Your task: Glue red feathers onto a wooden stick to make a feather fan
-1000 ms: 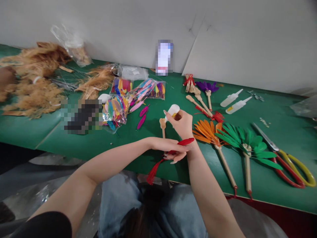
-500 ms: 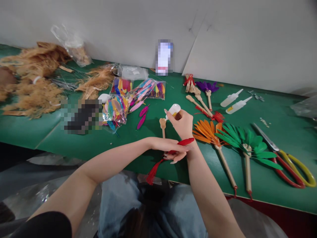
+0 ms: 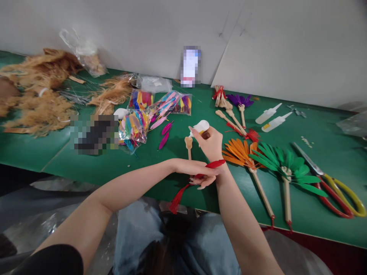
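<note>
my right hand (image 3: 210, 144) pinches the glue bottle (image 3: 201, 126) over the stick (image 3: 188, 144); my left hand (image 3: 197, 172), just below, clamps a red feather (image 3: 215, 164).

glue bottle (image 3: 200, 126) in my right hand (image 3: 210, 143): smooth white plastic | stick (image 3: 188, 147): pale matt wood | my feathers (image 3: 214, 164): soft red | table (image 3: 114, 162): matt green

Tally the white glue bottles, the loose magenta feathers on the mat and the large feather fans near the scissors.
Glue bottles: 3, one in the right hand
Loose magenta feathers: 2
Large feather fans: 2, orange and green
Total: 7
</note>
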### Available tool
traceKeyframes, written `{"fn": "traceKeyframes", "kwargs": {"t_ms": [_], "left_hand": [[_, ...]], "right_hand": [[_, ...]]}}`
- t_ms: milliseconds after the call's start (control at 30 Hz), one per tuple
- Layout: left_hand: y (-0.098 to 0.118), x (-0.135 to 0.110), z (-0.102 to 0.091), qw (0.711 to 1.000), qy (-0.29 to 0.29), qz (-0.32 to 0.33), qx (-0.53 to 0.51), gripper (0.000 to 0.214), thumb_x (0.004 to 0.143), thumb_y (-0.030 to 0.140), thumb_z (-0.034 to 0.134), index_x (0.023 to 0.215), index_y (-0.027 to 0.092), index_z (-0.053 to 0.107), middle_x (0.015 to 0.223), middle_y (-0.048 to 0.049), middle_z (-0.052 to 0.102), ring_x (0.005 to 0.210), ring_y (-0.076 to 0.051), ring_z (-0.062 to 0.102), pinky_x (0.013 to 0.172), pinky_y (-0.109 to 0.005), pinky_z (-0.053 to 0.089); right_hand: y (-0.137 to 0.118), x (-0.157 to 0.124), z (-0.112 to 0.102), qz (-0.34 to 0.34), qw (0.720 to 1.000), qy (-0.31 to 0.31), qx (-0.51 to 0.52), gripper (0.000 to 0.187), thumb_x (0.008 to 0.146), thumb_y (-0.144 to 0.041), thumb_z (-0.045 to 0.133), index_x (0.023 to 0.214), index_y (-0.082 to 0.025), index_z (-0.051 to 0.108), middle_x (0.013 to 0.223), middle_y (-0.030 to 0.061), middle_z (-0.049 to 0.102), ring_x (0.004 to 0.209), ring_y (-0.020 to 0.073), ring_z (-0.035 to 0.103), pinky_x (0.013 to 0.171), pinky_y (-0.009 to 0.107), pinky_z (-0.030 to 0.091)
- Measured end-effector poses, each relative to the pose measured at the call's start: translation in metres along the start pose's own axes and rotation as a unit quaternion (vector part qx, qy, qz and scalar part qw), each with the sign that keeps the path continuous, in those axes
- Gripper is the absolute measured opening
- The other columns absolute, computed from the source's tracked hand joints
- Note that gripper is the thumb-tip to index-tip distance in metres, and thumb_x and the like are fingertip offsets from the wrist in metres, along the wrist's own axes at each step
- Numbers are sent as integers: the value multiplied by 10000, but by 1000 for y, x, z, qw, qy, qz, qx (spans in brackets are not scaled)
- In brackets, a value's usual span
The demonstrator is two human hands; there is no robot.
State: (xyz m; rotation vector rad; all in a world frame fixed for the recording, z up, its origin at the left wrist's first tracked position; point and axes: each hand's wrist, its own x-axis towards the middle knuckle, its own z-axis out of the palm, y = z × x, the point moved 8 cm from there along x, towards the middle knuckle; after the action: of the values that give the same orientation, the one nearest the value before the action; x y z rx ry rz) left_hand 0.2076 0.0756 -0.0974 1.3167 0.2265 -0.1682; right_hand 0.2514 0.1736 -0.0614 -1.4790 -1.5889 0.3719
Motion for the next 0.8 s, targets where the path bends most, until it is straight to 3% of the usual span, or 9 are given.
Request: {"fn": "traceKeyframes", "kwargs": {"t_ms": [200,567,800], "left_hand": [[0,0,0,1000,-5,5,-2,551,937,499,306,564,139,493,486,-9,496,387,-63,369,400,-212,263],[0,1,0,1000,-8,14,-8,548,919,527,340,565,141,501,476,-3,485,391,-66,364,403,-213,267],[0,0,0,1000,-3,5,-5,561,910,550,336,559,144,497,464,-2,481,383,-68,366,402,-217,268]], "right_hand": [[0,1,0,-10,999,9,-42,436,756,-558,585,549,-190,476,514,-27,490,476,97,429,499,249,322],[0,0,-6,0,998,50,-30,481,750,-605,577,534,-192,458,503,-36,460,469,95,410,504,251,322],[0,-1,-11,15,996,75,42,416,752,-577,596,669,-169,599,538,-28,496,475,97,427,498,245,357]]}}
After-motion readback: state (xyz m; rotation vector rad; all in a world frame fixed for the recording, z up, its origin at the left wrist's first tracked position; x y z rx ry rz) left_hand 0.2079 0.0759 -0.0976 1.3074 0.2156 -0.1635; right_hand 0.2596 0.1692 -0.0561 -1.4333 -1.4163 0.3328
